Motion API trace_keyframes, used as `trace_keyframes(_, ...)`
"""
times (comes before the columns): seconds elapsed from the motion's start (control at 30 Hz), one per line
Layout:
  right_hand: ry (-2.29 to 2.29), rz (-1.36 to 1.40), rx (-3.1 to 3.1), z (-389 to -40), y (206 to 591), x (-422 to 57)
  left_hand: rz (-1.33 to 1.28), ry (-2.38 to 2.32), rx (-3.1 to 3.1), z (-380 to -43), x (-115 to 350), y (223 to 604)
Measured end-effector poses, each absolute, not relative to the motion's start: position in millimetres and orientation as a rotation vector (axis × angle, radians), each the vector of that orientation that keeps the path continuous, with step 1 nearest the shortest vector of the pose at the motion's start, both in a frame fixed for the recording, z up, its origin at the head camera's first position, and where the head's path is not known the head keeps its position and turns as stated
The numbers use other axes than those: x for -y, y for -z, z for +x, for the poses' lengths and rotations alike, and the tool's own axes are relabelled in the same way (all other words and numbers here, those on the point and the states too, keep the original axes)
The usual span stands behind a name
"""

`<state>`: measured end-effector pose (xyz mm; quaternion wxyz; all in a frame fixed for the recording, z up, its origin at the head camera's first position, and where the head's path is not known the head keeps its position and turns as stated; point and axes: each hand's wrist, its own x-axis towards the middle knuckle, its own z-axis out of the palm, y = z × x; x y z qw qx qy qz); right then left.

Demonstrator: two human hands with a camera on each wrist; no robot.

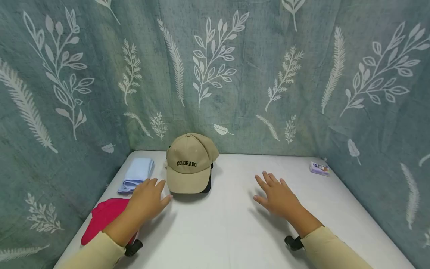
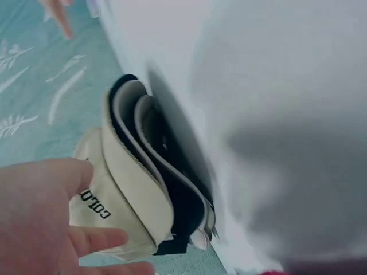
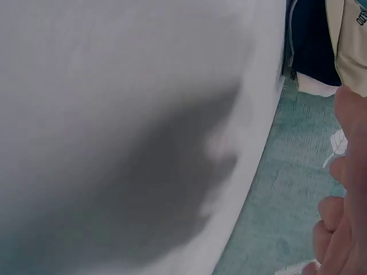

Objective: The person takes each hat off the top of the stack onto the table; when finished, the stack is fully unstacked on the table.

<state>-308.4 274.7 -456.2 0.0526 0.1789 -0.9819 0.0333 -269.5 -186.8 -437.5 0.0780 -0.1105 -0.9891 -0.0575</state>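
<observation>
A stack of caps stands at the back of the white table, topped by a beige cap (image 1: 188,164) lettered COLORADO. In the left wrist view, several nested brims (image 2: 155,154) show, dark and light. My left hand (image 1: 147,200) hovers left of and in front of the stack, fingers spread, holding nothing. Beneath its forearm lies a red cap (image 1: 105,215), partly hidden. A folded light blue cloth (image 1: 138,172) lies just beyond the left fingers. My right hand (image 1: 279,196) is above the table right of the caps, fingers spread and holding nothing; its shadow falls on the tabletop.
A small purple and white packet (image 1: 319,169) lies at the table's back right corner. Blue-green curtains (image 1: 235,123) with white leaf prints enclose the table (image 1: 228,231) at the back and both sides. Each wrist carries a small black device (image 1: 293,243).
</observation>
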Motion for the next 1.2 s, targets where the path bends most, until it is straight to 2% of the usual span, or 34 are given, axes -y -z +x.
trace_keyframes(0.33, -0.525, 0.369, 3.083, -328, 470, -236, -0.120, 0.728, 2.914, -274, 172, 449)
trace_keyframes(0.9, -1.117, 0.131, 2.782, -362, 491, -179, 0.189, 1.430, 2.662, -293, 161, 458)
trace_keyframes(1.2, -1.919, -0.052, 2.438, -379, 499, -151, 0.281, 1.976, 2.355, -293, 156, 475)
